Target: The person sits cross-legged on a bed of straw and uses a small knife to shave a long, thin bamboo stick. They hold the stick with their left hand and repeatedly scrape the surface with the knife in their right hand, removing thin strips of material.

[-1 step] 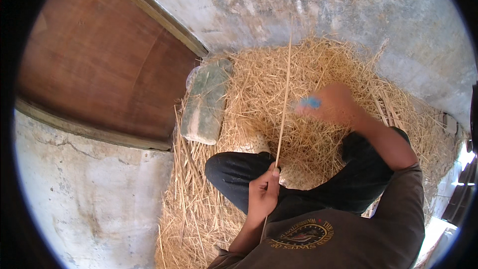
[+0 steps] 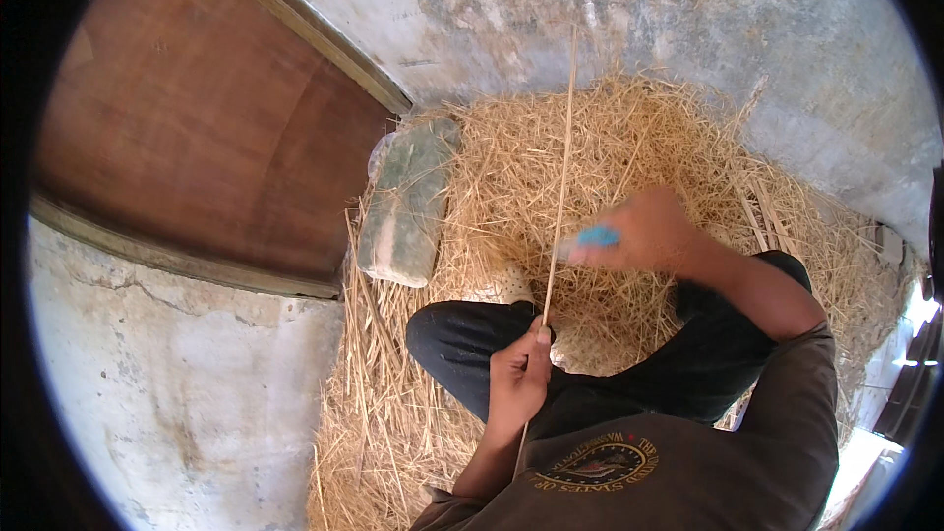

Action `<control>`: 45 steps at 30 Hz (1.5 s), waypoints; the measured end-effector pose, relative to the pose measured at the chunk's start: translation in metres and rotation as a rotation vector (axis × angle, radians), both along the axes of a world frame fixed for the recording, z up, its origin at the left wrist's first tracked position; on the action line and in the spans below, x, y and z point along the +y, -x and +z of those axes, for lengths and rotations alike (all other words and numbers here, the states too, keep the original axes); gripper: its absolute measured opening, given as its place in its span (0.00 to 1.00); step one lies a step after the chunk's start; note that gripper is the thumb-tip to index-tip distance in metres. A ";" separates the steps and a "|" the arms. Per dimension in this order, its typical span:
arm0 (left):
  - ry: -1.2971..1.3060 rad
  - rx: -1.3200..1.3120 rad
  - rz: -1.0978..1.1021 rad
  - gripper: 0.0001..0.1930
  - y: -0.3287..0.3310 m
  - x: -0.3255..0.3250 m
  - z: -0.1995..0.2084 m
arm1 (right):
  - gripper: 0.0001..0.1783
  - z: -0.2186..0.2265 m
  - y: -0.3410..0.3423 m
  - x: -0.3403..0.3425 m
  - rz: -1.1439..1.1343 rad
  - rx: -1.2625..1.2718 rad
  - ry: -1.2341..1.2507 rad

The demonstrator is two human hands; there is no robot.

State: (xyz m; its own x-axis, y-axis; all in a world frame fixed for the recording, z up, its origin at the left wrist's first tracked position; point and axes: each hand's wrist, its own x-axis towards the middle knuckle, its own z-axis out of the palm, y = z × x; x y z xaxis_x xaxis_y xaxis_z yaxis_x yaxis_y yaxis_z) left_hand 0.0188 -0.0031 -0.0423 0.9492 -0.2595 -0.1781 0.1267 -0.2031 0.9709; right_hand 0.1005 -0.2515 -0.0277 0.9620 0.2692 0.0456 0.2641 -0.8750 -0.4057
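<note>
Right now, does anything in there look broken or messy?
Yes: the pale wall at lower left looks damaged, with a crack below the brown panel and brownish stains. Loose straw also lies messily heaped, though that may be on purpose.

The person wears a dark brown shirt (image 2: 728, 477) whose right sleeve (image 2: 792, 388) ends around the elbow, leaving the forearm bare. Its front carries a round yellow printed emblem (image 2: 600, 464), ringed by curved lettering with a small red mark at the edge. The trousers (image 2: 639, 391) are black and creased; the left hand (image 2: 521, 374) and right hand (image 2: 654, 226) are bare.
</note>
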 end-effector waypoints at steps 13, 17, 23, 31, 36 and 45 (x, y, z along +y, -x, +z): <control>-0.268 -0.305 0.014 0.09 -0.006 -0.011 0.014 | 0.41 -0.018 0.017 0.030 0.165 -0.141 -0.042; -0.324 -0.262 0.049 0.10 -0.015 -0.016 0.018 | 0.42 -0.025 0.004 0.024 0.133 -0.222 -0.029; -0.329 -0.325 0.016 0.11 -0.019 -0.018 0.009 | 0.41 -0.030 -0.017 0.012 0.088 -0.311 0.019; -0.305 -0.262 -0.020 0.10 0.003 -0.014 0.006 | 0.41 -0.040 -0.053 -0.026 -0.147 -0.262 0.158; -0.307 -0.186 -0.101 0.12 0.021 -0.010 0.018 | 0.40 -0.037 -0.075 -0.052 -0.295 -0.174 0.269; -0.220 -0.117 -0.276 0.07 0.073 0.018 0.013 | 0.45 -0.043 -0.106 -0.226 -0.909 -0.168 0.015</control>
State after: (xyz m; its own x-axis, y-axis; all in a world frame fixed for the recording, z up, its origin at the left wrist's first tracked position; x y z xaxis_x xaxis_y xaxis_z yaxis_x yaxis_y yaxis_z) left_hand -0.0538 0.0148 -0.0292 0.8661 -0.4759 -0.1528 -0.0708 -0.4195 0.9050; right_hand 0.2061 -0.4775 -0.0707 0.7850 -0.5840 0.2065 -0.4722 -0.7799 -0.4108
